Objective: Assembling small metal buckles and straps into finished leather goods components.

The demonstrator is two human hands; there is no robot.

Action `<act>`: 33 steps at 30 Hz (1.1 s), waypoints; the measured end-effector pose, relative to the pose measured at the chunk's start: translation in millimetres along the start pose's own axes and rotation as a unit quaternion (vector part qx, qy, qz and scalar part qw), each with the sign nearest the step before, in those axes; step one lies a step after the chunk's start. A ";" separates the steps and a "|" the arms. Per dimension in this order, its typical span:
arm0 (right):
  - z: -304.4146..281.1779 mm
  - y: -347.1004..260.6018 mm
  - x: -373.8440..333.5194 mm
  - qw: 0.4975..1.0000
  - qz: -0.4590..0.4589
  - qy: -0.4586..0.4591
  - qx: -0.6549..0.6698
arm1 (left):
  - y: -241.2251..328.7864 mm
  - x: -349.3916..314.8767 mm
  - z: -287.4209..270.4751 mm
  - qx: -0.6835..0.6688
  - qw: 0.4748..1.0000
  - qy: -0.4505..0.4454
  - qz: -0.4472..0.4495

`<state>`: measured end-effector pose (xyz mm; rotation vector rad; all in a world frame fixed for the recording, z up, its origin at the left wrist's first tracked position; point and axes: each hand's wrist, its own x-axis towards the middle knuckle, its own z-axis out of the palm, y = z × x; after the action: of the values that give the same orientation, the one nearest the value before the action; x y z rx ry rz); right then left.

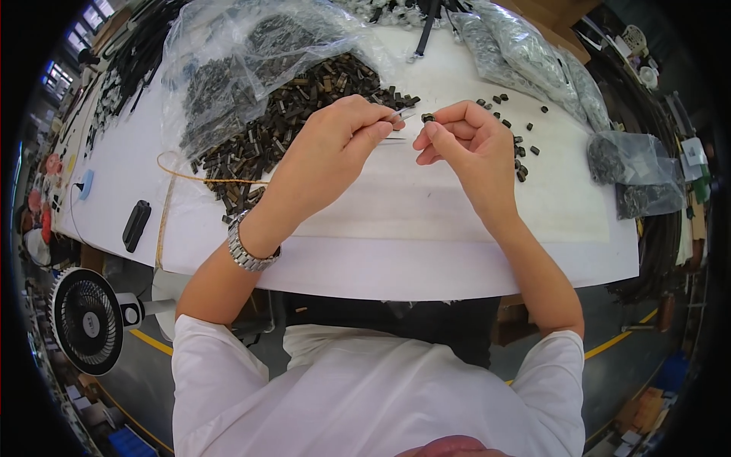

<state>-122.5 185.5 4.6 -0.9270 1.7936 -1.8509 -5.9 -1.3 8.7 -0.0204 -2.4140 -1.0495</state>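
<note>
My left hand (324, 148), a metal watch on its wrist, pinches a slim, pale pointed tool (404, 113) between thumb and fingers. Its exact kind is too small to tell. Just to the right, my right hand (476, 145) grips a small black block-like part (428, 118) between thumb and forefinger, its other fingers curled. The tool's tip points toward this part; whether they touch I cannot make out. Left of my hands spreads a heap of small dark parts (251, 148), partly behind my left forearm. Several loose black pieces (521, 152) lie right of my right hand.
Clear plastic (221, 53) covers the heap's far side. Filled plastic bags (525, 57) stand at the far right, a smaller bag (647, 171) at the right edge. A black oblong case (136, 226) and a yellow cord (205, 180) lie left. A fan (90, 324) stands lower left.
</note>
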 end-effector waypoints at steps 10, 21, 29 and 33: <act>7.2 -0.2 -4.5 0.997 -0.042 0.040 -0.059 | 9.3 -7.2 5.2 0.068 0.997 0.023 0.021; 9.7 4.6 -7.8 0.988 -0.085 0.042 -0.119 | 15.4 -12.0 9.9 0.100 0.993 0.024 0.055; 14.1 14.8 -7.0 0.960 -0.195 0.033 -0.197 | 18.2 -15.1 14.2 0.143 0.988 -0.015 0.053; 16.7 10.9 -5.3 0.982 -0.149 0.022 -0.111 | 17.6 -17.0 14.9 0.138 0.988 -0.003 0.069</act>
<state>-108.9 176.2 -7.8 -1.3071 2.0095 -1.8812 6.0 24.4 4.4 -0.0937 -2.5032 -0.6492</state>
